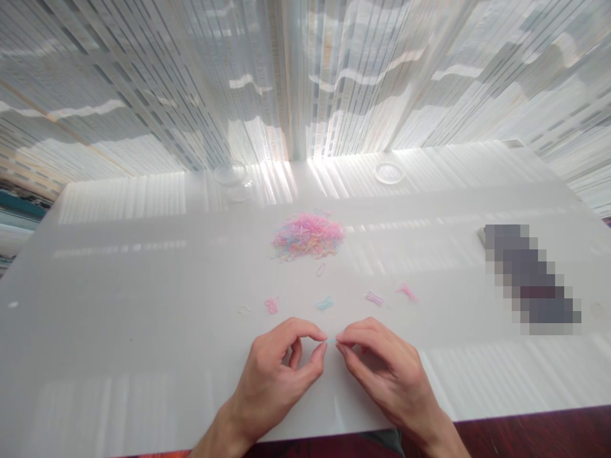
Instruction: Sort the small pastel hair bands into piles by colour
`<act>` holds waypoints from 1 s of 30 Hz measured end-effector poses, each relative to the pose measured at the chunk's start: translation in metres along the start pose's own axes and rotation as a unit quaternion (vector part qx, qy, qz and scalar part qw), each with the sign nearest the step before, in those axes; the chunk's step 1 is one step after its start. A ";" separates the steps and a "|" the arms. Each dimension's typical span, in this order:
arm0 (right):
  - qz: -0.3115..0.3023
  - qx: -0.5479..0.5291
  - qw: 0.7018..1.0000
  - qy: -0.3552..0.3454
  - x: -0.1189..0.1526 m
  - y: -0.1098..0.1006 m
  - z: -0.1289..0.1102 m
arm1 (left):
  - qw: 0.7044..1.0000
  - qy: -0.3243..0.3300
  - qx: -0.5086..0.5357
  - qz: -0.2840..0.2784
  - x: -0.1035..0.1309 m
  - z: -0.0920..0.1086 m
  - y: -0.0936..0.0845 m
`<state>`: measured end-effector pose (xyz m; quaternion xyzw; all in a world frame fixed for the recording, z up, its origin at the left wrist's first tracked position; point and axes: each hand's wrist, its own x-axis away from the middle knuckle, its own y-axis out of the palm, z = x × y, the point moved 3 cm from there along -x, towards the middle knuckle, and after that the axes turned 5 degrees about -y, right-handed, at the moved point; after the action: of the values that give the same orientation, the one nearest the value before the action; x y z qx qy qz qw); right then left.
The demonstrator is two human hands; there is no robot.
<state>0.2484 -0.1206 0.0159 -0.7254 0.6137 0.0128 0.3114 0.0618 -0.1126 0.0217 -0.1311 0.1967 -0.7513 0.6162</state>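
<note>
Between the fingertips of both hands a small light-blue band [331, 340] is held over the front part of the white table. My left hand [286, 366] pinches its left end, and my right hand [382, 359] pinches its right end. Just beyond the hands lie small groups of bands: a pale one [244, 310], a pink one [272, 305], a blue one [325, 303], a purple one [374, 298] and a brighter pink one [407, 292]. Farther back is a mixed pile [309, 236] of pink, blue and yellowish bands, with a single band [321, 270] in front of it.
The white table [143, 286] reaches back to sheer curtains [296, 76]. Near its back edge stand a clear round container [231, 173] and a clear round lid [389, 172]. A blurred-out dark object [529, 280] lies on the right side.
</note>
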 end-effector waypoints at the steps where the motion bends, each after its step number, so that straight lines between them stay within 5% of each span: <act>1: 0.001 -0.002 1.000 0.001 0.000 0.000 0.000 | 1.000 0.000 0.000 0.000 -0.001 0.001 0.000; 30: 0.003 -0.014 1.000 0.013 0.001 -0.004 -0.001 | 1.000 -0.002 0.017 -0.012 -0.003 0.009 0.001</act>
<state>0.2517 -0.1220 0.0183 -0.7281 0.6194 0.0129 0.2933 0.0676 -0.1110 0.0293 -0.1245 0.1814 -0.7617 0.6095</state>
